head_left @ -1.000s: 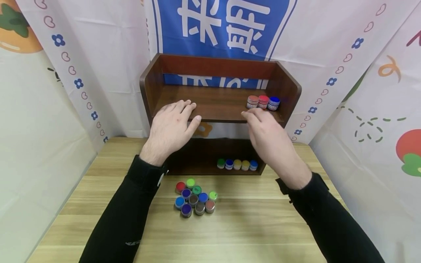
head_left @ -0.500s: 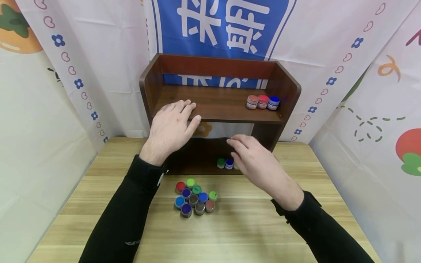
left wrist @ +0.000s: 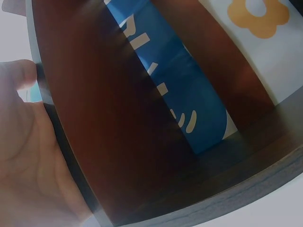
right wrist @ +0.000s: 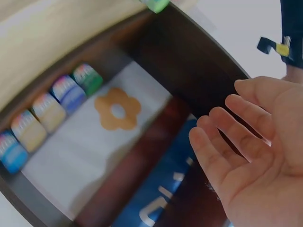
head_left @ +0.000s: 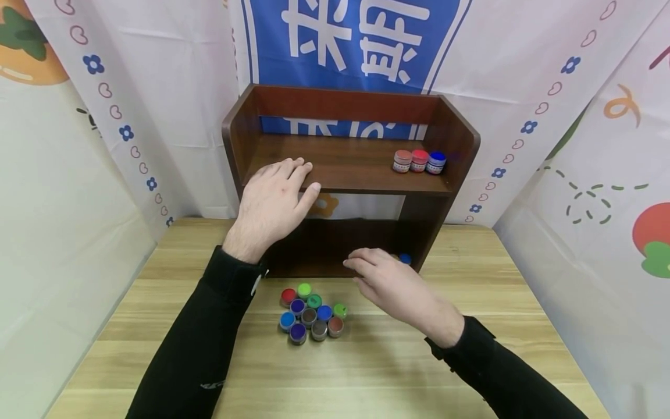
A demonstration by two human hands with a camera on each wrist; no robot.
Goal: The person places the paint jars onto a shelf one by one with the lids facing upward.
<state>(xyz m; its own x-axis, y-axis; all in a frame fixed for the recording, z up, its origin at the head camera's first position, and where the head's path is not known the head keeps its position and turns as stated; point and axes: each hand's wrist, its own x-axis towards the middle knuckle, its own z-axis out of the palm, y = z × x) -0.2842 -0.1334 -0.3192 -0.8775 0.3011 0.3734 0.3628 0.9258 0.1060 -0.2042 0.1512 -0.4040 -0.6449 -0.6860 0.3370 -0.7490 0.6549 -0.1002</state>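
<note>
A dark brown two-tier wooden shelf (head_left: 342, 103) stands on the table. My left hand (head_left: 274, 201) rests palm down on the front left of its upper board, fingers straight. My right hand (head_left: 387, 282) is in front of the lower tier, fingers loosely bent, and the right wrist view shows its palm holding nothing. Behind it in the head view, a row of small paint jars on the lower tier is mostly hidden; a blue lid (head_left: 405, 258) shows. The right wrist view shows that row, including a green jar (right wrist: 88, 79) and a yellow jar (right wrist: 29, 131).
Three paint jars, one with a blue lid (head_left: 436, 164), stand at the right of the upper board. A cluster of several paint jars, among them a red-lidded jar (head_left: 288, 296), sits on the wooden table (head_left: 209, 349) before the shelf. Printed white cloth (head_left: 173, 87) hangs around.
My right hand has come down from the upper board's front edge to the lower tier, moving left and toward me. My left hand has stayed in place.
</note>
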